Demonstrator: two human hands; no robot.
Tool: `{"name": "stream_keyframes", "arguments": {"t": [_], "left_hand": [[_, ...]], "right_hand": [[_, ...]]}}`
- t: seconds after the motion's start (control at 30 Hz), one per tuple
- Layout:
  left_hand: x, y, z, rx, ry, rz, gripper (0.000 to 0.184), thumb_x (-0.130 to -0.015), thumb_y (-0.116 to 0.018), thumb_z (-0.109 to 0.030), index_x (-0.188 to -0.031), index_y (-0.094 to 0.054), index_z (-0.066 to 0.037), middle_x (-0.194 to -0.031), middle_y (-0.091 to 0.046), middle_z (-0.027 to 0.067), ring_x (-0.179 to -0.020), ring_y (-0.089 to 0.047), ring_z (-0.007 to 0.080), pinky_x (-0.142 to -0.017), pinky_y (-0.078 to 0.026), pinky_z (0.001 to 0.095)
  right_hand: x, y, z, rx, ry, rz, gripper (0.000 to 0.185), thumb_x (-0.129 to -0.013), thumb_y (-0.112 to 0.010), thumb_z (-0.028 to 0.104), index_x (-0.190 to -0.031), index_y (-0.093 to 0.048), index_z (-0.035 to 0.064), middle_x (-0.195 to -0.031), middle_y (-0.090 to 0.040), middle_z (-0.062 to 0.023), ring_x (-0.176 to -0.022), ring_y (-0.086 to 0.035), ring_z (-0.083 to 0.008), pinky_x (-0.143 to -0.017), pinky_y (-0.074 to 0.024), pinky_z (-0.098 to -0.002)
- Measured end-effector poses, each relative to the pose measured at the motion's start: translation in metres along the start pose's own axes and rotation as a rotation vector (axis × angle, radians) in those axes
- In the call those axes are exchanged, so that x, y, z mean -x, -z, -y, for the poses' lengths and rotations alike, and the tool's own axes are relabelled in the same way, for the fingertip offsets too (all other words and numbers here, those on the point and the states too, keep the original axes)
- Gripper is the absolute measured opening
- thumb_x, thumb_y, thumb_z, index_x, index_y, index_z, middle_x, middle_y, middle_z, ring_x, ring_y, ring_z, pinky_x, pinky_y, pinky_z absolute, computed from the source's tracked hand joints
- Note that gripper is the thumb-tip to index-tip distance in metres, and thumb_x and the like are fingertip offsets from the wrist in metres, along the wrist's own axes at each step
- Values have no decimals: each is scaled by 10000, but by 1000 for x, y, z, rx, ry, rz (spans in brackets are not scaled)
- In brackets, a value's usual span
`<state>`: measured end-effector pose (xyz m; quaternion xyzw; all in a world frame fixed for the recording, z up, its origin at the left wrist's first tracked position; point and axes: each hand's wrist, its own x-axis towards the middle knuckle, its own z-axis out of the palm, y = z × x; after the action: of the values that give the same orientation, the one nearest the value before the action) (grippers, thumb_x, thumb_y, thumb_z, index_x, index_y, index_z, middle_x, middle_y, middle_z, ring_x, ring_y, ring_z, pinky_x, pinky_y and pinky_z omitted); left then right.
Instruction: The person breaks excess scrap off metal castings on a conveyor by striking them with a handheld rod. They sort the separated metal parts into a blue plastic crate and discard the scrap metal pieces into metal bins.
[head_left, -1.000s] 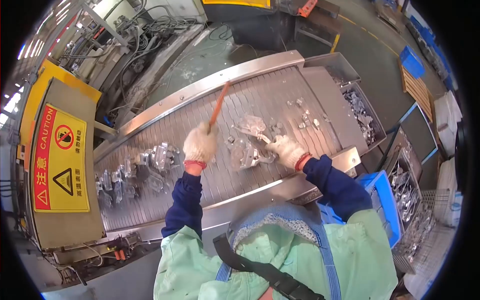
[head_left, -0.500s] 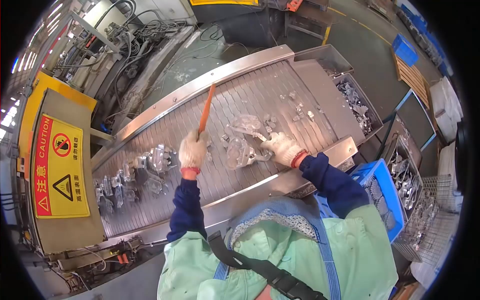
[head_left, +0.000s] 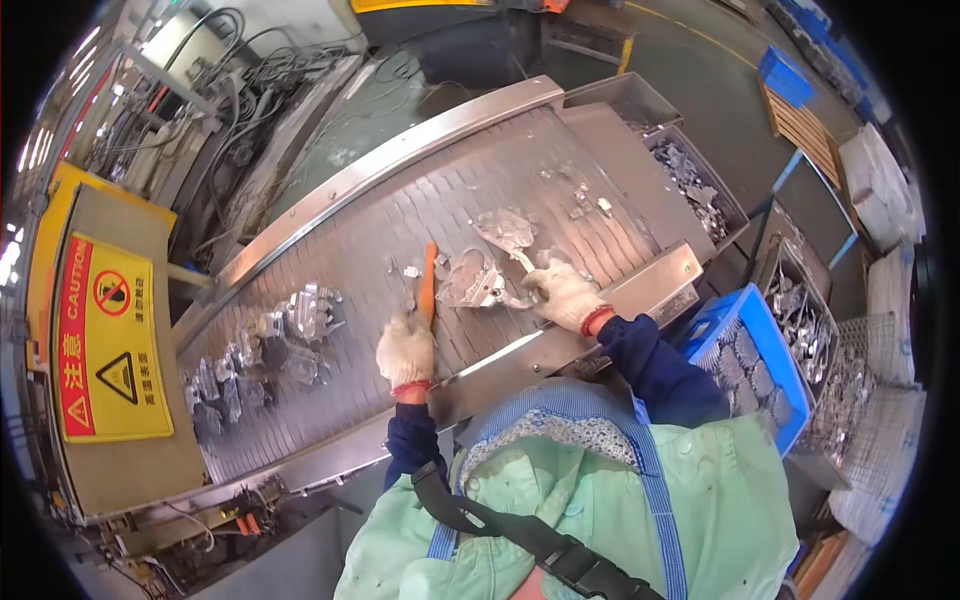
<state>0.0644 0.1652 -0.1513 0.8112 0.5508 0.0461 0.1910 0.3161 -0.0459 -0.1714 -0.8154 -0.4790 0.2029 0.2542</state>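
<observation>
My left hand (head_left: 407, 352), in a white knit glove with a red cuff, is closed round an orange stick (head_left: 428, 285). The stick points away from me over the slatted metal conveyor (head_left: 390, 215). My right hand (head_left: 564, 295), gloved the same way, grips the curved end of a shiny metal casting (head_left: 472, 281). The casting's wide, rounded part rests on the belt to the left of that hand. A second rounded lobe (head_left: 505, 230) lies just beyond it; whether the two are joined I cannot make out.
More castings (head_left: 265, 350) lie in a heap on the belt's left. Small metal scraps (head_left: 578, 200) are scattered further right. A metal bin of scraps (head_left: 690, 175) stands at the conveyor's end. A blue crate (head_left: 790, 370) holds stacked parts. A yellow hot-surface sign (head_left: 120, 340) stands at left.
My left hand has come down toward me and slightly right, bringing the orange stick lower beside the casting. My right hand keeps its grip on the casting's end.
</observation>
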Motion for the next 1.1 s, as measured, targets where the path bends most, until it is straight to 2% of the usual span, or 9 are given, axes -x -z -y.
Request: {"name": "stream_keyframes", "arguments": {"t": [0.1, 0.23, 0.33, 0.47, 0.5, 0.6, 0.77, 0.97, 1.1], "left_hand": [[-8, 15, -32, 130, -213, -91, 591, -1013, -626, -541, -1365, -738, -79, -1150, -787, 266, -1113, -746, 485, -970, -569, 560], [-12, 40, -107, 134, -338, 248, 661, -1003, -670, -582, -1364, -723, -30, -1115, -809, 268, -1098, -763, 464, -1023, -560, 503], [-15, -4, -130, 86, -697, 312, 663, -992, -669, -595, -1307, -749, -17, -1098, -807, 277, -1082, -769, 455, -989, -560, 506], [40, -30, -205, 119, -719, 444, 651, -978, -676, -590, -1286, -769, -25, -1051, -809, 281, -1058, -776, 445, -962, -560, 518], [60, -34, -227, 137, -732, 545, 594, -987, -698, -517, -1380, -750, -75, -1227, -768, 322, -1186, -721, 508, -997, -555, 560], [118, -63, -276, 164, -870, 661, 624, -984, -691, -525, -1406, -745, -69, -1230, -766, 328, -1209, -725, 501, -1011, -555, 541], [267, -76, -362, 63, -1316, 904, 578, -1016, -656, -507, -1410, -737, -91, -1253, -781, 262, -1181, -745, 465, -1008, -569, 524], [454, -127, -407, -37, -1974, 1052, 587, -1017, -629, -581, -1278, -744, -68, -1107, -788, 280, -1069, -747, 504, -910, -560, 603], [532, -177, -415, -428, -2021, 1086, 614, -1026, -627, -577, -1319, -741, -50, -1181, -781, 301, -1139, -742, 494, -967, -561, 583]], "right_hand": [[23, -1, 0, 52, -12, -52, 371, -866, -810, 148, -1237, -802, 171, -1262, -674, -183, -1214, -653, -408, -1038, -561, -517], [73, 5, 8, 42, 69, -294, 380, -850, -796, 106, -1225, -795, 164, -1314, -657, -161, -1230, -632, -411, -1050, -557, -530], [113, 19, 12, 77, -13, -355, 399, -854, -797, 107, -1249, -792, 162, -1329, -657, -171, -1237, -631, -421, -1061, -558, -533], [194, 46, -5, 89, -241, -446, 641, -850, -849, 191, -1471, -693, 159, -1380, -634, -195, -1279, -629, -425, -1112, -552, -515], [222, 52, -15, 11, -270, -490, 786, -867, -874, 263, -1587, -584, 138, -1444, -610, -209, -1342, -609, -440, -1143, -537, -507], [297, 84, -2, -325, -692, -574, 903, -885, -877, 418, -1648, -494, 122, -1584, -550, -249, -1358, -641, -475, -1133, -552, -511], [435, 74, -1, -381, -1168, -924, 760, -977, -710, 634, -1445, -688, 36, -1230, -795, -269, -1203, -750, -447, -1059, -574, -507], [570, 34, 19, -740, -1577, -1049, 737, -1026, -623, 683, -1145, -800, -22, -1101, -813, -262, -1119, -782, -420, -1004, -591, -495], [609, -7, -14, -843, -1646, -1064, 768, -1042, -597, 685, -1110, -791, -54, -1057, -808, -281, -1079, -787, -435, -971, -598, -516]]}}
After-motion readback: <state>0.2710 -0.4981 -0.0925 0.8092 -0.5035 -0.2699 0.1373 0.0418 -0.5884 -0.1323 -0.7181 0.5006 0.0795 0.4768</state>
